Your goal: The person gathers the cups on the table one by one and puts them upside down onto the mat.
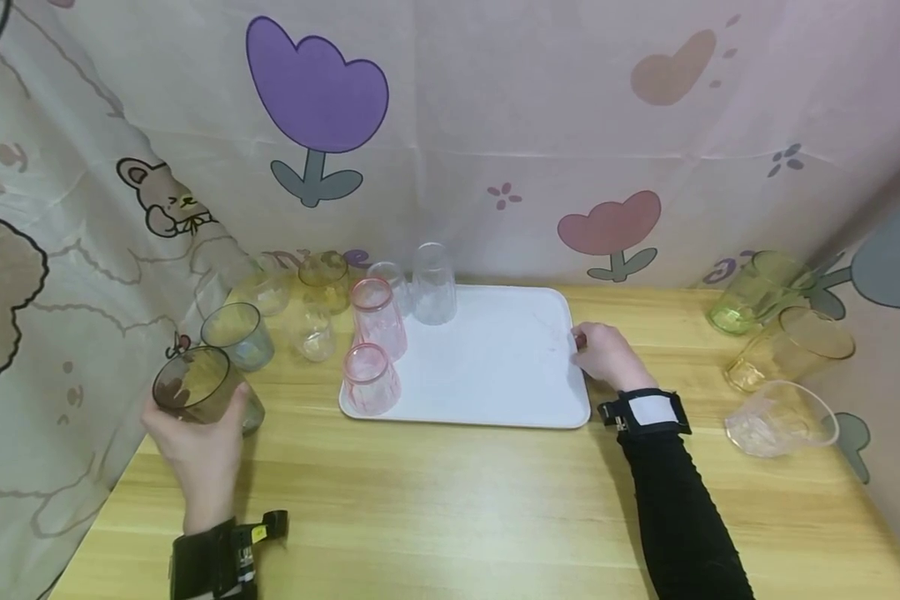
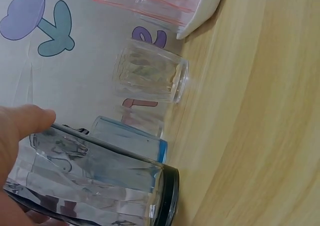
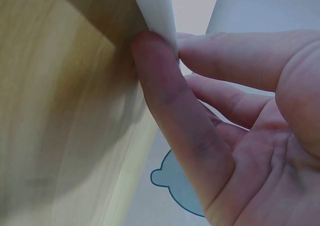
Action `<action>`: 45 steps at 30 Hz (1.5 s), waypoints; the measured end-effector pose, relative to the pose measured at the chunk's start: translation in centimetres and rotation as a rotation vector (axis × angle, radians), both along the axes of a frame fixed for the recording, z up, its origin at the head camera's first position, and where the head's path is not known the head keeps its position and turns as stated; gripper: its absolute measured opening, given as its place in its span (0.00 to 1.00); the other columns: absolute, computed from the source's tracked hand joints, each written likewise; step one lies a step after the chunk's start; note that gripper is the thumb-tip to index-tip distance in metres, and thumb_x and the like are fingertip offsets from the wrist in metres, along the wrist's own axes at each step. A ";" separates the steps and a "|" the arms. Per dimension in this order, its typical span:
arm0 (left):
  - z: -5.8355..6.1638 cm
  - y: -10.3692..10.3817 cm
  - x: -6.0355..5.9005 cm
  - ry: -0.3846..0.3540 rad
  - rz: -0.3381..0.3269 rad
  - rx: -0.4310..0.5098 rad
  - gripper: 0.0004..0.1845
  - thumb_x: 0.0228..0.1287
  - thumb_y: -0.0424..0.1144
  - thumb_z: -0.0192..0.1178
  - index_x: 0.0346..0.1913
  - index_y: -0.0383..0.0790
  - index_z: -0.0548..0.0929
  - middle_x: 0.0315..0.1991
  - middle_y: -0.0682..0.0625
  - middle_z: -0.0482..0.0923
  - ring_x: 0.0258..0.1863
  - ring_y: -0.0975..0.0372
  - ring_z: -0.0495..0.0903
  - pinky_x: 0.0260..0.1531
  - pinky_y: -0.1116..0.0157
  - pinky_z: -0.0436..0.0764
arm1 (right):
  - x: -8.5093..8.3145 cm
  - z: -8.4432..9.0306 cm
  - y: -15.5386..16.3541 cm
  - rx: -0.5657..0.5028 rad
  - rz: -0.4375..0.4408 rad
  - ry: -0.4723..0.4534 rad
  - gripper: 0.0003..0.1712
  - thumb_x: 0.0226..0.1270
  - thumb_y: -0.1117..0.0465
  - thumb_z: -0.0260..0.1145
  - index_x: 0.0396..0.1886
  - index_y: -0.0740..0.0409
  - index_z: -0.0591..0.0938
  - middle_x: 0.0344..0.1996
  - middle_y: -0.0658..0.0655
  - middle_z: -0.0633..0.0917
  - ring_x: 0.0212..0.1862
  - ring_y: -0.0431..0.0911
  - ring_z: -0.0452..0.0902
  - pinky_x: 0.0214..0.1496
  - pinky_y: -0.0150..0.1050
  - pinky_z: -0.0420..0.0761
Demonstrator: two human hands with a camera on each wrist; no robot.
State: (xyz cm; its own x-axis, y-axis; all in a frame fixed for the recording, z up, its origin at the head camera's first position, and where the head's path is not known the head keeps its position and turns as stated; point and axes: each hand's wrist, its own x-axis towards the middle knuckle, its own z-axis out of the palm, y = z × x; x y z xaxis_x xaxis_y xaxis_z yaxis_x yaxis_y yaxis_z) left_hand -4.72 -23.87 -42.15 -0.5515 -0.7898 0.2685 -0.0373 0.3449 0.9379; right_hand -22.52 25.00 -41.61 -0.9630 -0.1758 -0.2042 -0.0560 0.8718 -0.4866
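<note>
left hand: my fingers wrapped round one smoky grey cup, left edge of the surface
right hand: fingers pinching the one white tray's right rim
on tray: 2 pink, 2 clear cups
far right: 3 cups tipped over

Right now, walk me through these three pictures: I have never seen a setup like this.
No machine here: a person works with two bare hands, wearing three cameras. The wide picture comes from the head; the other two come from the wrists. The left hand grips a dark smoky glass standing on the wooden table. The right hand pinches the edge of a white tray; its fingers show close up. Two pink glasses and clear ones stand upside down on the tray. More glasses sit at both sides.
</note>
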 end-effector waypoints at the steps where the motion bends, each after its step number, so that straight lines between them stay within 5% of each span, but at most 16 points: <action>1: 0.0 0.0 0.0 -0.004 0.007 -0.002 0.48 0.56 0.38 0.76 0.76 0.45 0.60 0.64 0.55 0.63 0.63 0.60 0.65 0.66 0.68 0.63 | 0.0 0.0 0.0 -0.001 0.003 0.005 0.27 0.71 0.71 0.65 0.68 0.76 0.73 0.56 0.74 0.81 0.51 0.61 0.78 0.56 0.56 0.83; 14: 1.4 0.5 -0.4 0.011 -0.007 0.090 0.47 0.58 0.43 0.77 0.76 0.49 0.60 0.62 0.56 0.67 0.58 0.67 0.66 0.57 0.69 0.67 | -0.3 0.1 -0.1 0.007 -0.005 -0.004 0.28 0.71 0.71 0.65 0.68 0.75 0.72 0.57 0.74 0.80 0.52 0.61 0.77 0.58 0.56 0.82; 28: 4.4 2.2 -2.0 0.362 -0.196 0.460 0.32 0.65 0.28 0.69 0.68 0.39 0.66 0.60 0.49 0.70 0.59 0.61 0.71 0.58 0.71 0.74 | -0.3 0.2 0.0 0.013 0.015 0.029 0.26 0.69 0.72 0.65 0.65 0.76 0.74 0.55 0.74 0.81 0.50 0.61 0.77 0.54 0.55 0.83; 37: 6.0 5.0 -2.7 0.574 -0.317 0.680 0.20 0.69 0.27 0.66 0.60 0.36 0.73 0.51 0.44 0.73 0.49 0.58 0.75 0.46 0.70 0.83 | -0.2 0.3 -0.3 0.013 0.011 0.013 0.27 0.71 0.71 0.65 0.67 0.76 0.73 0.56 0.74 0.81 0.51 0.61 0.77 0.57 0.56 0.82; 45: 6.7 8.0 -3.4 0.555 -0.501 0.843 0.19 0.75 0.33 0.62 0.65 0.38 0.73 0.54 0.46 0.76 0.54 0.57 0.78 0.56 0.65 0.82 | -0.1 0.0 -0.2 0.021 -0.014 -0.008 0.26 0.71 0.71 0.64 0.66 0.75 0.74 0.56 0.74 0.80 0.50 0.61 0.77 0.55 0.55 0.83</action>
State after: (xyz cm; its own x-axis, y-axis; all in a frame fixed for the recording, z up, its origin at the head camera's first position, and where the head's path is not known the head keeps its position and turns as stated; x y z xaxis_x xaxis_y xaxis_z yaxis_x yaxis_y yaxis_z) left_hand -8.10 -15.86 -35.43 -0.8275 -0.5581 0.0607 0.4226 -0.5480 0.7219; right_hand -22.66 24.80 -41.63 -0.9638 -0.1575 -0.2153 -0.0396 0.8826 -0.4684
